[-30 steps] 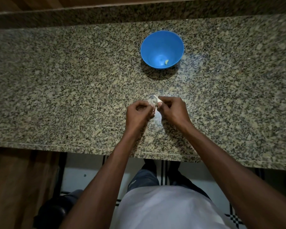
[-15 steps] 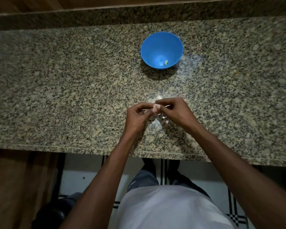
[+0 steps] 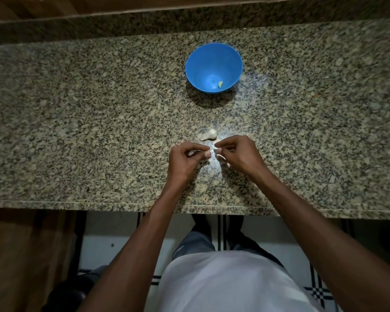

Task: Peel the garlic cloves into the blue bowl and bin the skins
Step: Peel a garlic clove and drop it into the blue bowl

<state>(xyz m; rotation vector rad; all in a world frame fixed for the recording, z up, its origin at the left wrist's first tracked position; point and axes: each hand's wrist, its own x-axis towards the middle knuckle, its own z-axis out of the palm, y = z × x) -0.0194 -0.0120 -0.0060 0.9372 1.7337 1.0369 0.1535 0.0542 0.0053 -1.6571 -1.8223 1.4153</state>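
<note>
Head view: we see one small yellowish peeled piece [image 3: 220,84] lying in the blue bowl [image 3: 196,64] on the tabletop [image 3: 77,131]. Our left hand [image 3: 185,161] pinches a pale clove [image 3: 192,153]; our right hand [image 3: 239,154] pinches thin skin [image 3: 221,156]. Another unpeeled clove [image 3: 209,134] waits just beyond. We judge most peeling and all binning remain.

On the bench [image 3: 99,136] before us, the bowl [image 3: 214,68] sits toward the back, with a small piece [image 3: 221,84] inside it. A garlic clove [image 3: 209,135] lies between the bowl and our two hands [image 3: 185,162], just behind them.
</note>
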